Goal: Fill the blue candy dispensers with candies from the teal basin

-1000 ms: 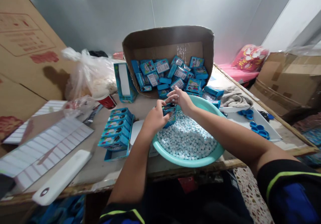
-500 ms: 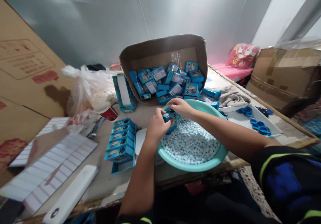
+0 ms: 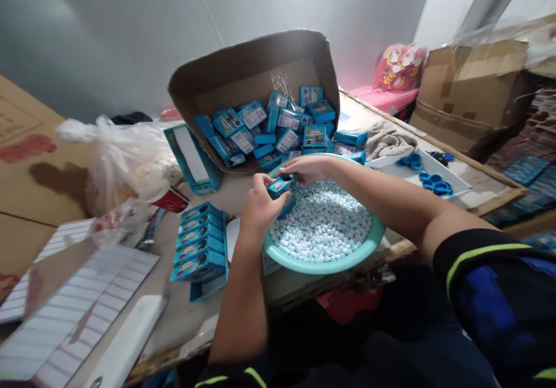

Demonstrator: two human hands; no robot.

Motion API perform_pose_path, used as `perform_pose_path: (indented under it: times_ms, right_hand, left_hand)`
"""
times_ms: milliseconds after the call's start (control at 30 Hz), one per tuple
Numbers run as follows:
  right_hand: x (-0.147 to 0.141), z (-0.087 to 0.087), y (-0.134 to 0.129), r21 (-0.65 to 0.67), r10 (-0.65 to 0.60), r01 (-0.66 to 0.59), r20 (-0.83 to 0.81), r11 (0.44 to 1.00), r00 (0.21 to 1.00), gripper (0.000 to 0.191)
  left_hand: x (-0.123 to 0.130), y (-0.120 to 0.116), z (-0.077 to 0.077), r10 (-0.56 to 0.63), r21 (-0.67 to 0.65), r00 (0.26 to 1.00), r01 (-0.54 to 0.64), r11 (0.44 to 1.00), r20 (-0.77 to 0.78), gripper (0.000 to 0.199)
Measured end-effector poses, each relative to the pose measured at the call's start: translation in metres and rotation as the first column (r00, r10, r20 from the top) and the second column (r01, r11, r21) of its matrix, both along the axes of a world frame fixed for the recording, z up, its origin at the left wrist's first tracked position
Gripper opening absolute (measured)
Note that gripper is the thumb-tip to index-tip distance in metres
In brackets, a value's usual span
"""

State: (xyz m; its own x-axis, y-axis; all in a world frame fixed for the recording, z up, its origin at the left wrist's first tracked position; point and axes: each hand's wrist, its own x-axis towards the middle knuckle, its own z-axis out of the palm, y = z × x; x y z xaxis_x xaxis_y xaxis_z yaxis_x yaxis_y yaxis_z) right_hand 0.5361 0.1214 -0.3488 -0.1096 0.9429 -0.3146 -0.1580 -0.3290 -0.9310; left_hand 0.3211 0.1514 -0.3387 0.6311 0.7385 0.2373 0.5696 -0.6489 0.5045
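Observation:
A small blue box (image 3: pixel 278 187) is gripped in my left hand (image 3: pixel 262 205), above the left rim of a turquoise basin (image 3: pixel 324 267). The basin holds a heap of small pale blue and white candies (image 3: pixel 321 226). My right hand (image 3: pixel 307 168) is at the far side of the blue box, over the basin's back left edge; its fingertips are partly hidden, and whether they hold anything is unclear. Left of the basin, several blue boxes with round dark openings (image 3: pixel 200 249) stand in a row on a blue tray (image 3: pixel 208 289).
Behind the basin, a tilted cardboard box (image 3: pixel 256 75) holds many blue boxes. A white tray (image 3: pixel 456 186) with blue rings and a grey cloth (image 3: pixel 386 139) lie to the right. Leftward are a red cup (image 3: pixel 171 200), a plastic bag (image 3: pixel 121 150) and striped sheets (image 3: pixel 82 313).
The view has shifted, so the table items appear further left and mostly higher. My right hand's fingers have moved from above the small box to its far side. My left hand still holds the box.

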Motion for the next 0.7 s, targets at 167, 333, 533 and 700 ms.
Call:
perform_pose_path:
  times_ms: [167, 333, 533, 700]
  right_hand:
    - [-0.004, 0.003, -0.001, 0.032, 0.048, -0.052, 0.097, 0.998, 0.994, 0.013]
    - [-0.014, 0.0, 0.004, -0.044, 0.091, -0.082, 0.288, 0.996, 0.953, 0.057]
    - [0.007, -0.009, 0.016, 0.074, -0.08, 0.047, 0.539, 0.996, 0.838, 0.038]
    - [0.015, -0.011, 0.006, 0.144, -0.034, -0.114, 0.755, 0.983, 0.655, 0.016]
  left_hand:
    - [-0.001, 0.0, -0.001, 0.01, 0.03, 0.998, -0.012, 0.999, 0.056, 0.048]
    - [-0.003, -0.001, -0.001, 0.01, -0.001, 0.999, -0.01, 1.0, 0.053, 0.047]
    - [-0.003, 0.003, -0.006, 0.072, -0.041, 0.965, -0.064, 0.997, 0.254, 0.043]
    - [-0.002, 0.004, -0.005, 0.042, -0.049, 0.967, -0.031, 0.998, 0.252, 0.045]
